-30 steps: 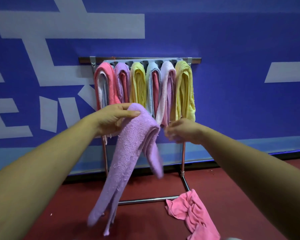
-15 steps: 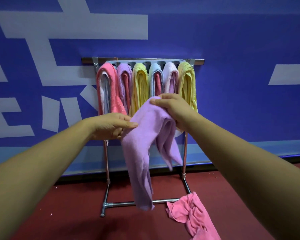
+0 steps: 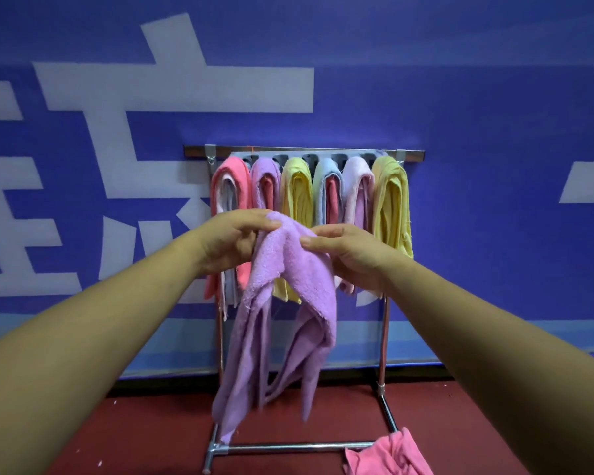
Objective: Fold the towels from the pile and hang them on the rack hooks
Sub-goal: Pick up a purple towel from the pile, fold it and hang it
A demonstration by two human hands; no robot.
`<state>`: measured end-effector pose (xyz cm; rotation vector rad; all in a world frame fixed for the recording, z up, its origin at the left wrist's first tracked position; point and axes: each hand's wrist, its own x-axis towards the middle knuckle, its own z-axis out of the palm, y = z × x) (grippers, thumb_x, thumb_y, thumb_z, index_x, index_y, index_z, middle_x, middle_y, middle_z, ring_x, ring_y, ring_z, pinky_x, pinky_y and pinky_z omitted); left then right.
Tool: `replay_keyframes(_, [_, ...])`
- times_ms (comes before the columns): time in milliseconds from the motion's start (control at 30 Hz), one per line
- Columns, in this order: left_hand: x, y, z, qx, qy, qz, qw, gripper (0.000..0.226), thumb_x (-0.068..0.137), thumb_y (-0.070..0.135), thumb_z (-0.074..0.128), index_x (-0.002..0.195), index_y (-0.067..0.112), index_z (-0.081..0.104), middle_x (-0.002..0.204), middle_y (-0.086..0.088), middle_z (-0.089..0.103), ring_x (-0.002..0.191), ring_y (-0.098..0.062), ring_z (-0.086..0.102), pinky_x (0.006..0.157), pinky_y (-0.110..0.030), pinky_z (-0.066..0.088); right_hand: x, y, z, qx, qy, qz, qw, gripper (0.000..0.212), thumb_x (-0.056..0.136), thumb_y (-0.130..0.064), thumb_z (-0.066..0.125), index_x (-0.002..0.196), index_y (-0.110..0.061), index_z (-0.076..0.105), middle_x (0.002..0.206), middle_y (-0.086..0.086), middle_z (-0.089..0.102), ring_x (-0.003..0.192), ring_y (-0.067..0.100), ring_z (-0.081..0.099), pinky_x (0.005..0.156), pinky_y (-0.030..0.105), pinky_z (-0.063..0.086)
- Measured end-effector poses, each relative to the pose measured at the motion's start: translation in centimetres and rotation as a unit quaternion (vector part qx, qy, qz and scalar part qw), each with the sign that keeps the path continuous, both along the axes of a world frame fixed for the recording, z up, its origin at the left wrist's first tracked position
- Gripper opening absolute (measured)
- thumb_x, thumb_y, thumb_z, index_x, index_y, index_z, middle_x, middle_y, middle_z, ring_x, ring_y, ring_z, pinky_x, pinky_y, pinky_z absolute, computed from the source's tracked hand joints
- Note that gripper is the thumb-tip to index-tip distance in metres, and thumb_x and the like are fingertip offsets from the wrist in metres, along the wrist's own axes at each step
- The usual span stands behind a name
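Note:
A lilac towel (image 3: 288,303) hangs in front of me, held at its top by both hands. My left hand (image 3: 234,241) pinches its upper left edge between thumb and fingers. My right hand (image 3: 347,252) grips the upper right part, thumb on the front. The towel's loose ends dangle down to the rack's base. Behind it stands the metal rack (image 3: 384,337) with several folded towels (image 3: 391,207) on its hooks: pink, purple, yellow, blue, pale lilac, yellow. A crumpled pink towel (image 3: 391,455) lies on the floor at the rack's right foot.
A blue wall with white markings (image 3: 172,87) stands right behind the rack. The floor (image 3: 134,437) is dark red. The rack's lower crossbar (image 3: 288,447) runs along the floor.
My hands have come together at the towel's top edge, the right one dropping level with the left. The towel now hangs in two doubled parts. The view has tilted down slightly.

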<state>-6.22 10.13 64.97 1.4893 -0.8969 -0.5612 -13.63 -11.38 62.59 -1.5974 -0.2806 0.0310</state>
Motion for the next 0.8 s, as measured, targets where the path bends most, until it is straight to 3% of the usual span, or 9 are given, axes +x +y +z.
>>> replay_keyframes(67, [1.3,0.2,0.5,0.019,-0.02,-0.019,0.999,0.044,0.093,0.013,0.047,0.135,0.002,0.056,0.132,-0.02,0.061,0.123,-0.03,0.059,0.105,-0.041,0.046,1.6,0.2,1.1,0.008,-0.025,-0.018,0.999,0.021,0.09,-0.011,0.07,0.106,0.001,0.067,0.096,0.014,0.068,0.091,0.027,0.063,0.083,0.034,0.05])
replay_keyframes(233, [5.7,0.6,2.3,0.032,-0.011,0.053,0.998,0.045,0.083,0.015,0.062,0.126,0.001,0.061,0.123,-0.016,0.067,0.113,-0.028,0.064,0.095,-0.034,0.053,6.0,0.4,4.0,-0.014,-0.056,-0.073,0.996,0.036,0.087,-0.012,0.07,0.111,0.014,0.061,0.096,0.02,0.066,0.091,0.032,0.061,0.084,0.042,0.046])
replay_keyframes(300, [7.4,0.5,3.2,0.021,-0.015,0.052,0.998,0.035,0.09,0.008,0.057,0.123,-0.003,0.061,0.118,-0.016,0.069,0.11,-0.026,0.065,0.094,-0.033,0.053,8.1,0.4,4.9,-0.046,-0.073,-0.1,0.991,0.029,0.089,-0.011,0.071,0.106,0.012,0.064,0.089,0.017,0.066,0.084,0.028,0.062,0.08,0.039,0.047])
replay_keyframes(367, [9.3,0.2,4.6,0.008,-0.028,0.091,0.995,0.015,0.092,0.001,0.054,0.101,-0.001,0.066,0.092,-0.008,0.072,0.09,-0.018,0.067,0.077,-0.024,0.056,10.2,0.2,5.8,-0.082,-0.091,-0.121,0.985,0.016,0.088,-0.014,0.073,0.094,0.0,0.068,0.077,0.01,0.065,0.074,0.021,0.06,0.071,0.032,0.045])
replay_keyframes(433, [11.1,-0.1,6.2,0.023,-0.079,0.136,0.987,0.009,0.084,0.003,0.062,0.093,0.004,0.064,0.081,-0.003,0.066,0.079,-0.013,0.061,0.069,-0.02,0.049,12.8,-0.2,6.8,-0.124,-0.116,-0.155,0.973,0.016,0.085,-0.019,0.077,0.081,-0.005,0.069,0.069,0.003,0.063,0.066,0.015,0.057,0.065,0.028,0.043])
replay_keyframes(567, [15.6,-0.7,9.4,0.081,-0.16,0.19,0.965,0.014,0.084,0.008,0.067,0.097,0.01,0.063,0.087,-0.008,0.062,0.076,-0.018,0.056,0.07,-0.028,0.044,18.2,-0.8,9.6,-0.211,-0.152,-0.213,0.942,0.03,0.078,-0.028,0.081,0.085,0.001,0.072,0.069,0.003,0.058,0.065,0.015,0.051,0.064,0.029,0.041])
replay_keyframes(667, [19.1,-1.5,11.3,0.12,-0.218,0.223,0.943,0.02,0.077,0.014,0.071,0.096,0.016,0.065,0.09,-0.008,0.061,0.081,-0.02,0.051,0.075,-0.03,0.04,21.8,-1.1,11.7,-0.267,-0.152,-0.233,0.923,0.029,0.082,-0.026,0.078,0.091,0.001,0.073,0.067,0.003,0.05,0.053,0.011,0.043,0.047,0.015,0.035])
replay_keyframes(733, [21.5,-1.9,12.0,0.159,-0.277,0.249,0.914,0.015,0.086,0.013,0.07,0.099,0.018,0.062,0.083,-0.001,0.06,0.072,-0.016,0.049,0.064,-0.025,0.038,24.1,-1.3,12.6,-0.298,-0.159,-0.256,0.906,0.028,0.084,-0.027,0.077,0.091,0.001,0.073,0.064,0.003,0.048,0.048,0.01,0.038,0.038,0.015,0.029])
replay_keyframes(800, [23.8,-2.3,12.4,0.212,-0.342,0.258,0.878,0.019,0.088,0.022,0.071,0.103,0.021,0.059,0.086,0.001,0.066,0.069,-0.015,0.052,0.063,-0.028,0.039,26.6,-1.5,13.0,-0.307,-0.184,-0.275,0.892,0.029,0.084,-0.026,0.077,0.091,0.002,0.073,0.064,0.002,0.051,0.052,0.011,0.044,0.044,0.018,0.034])
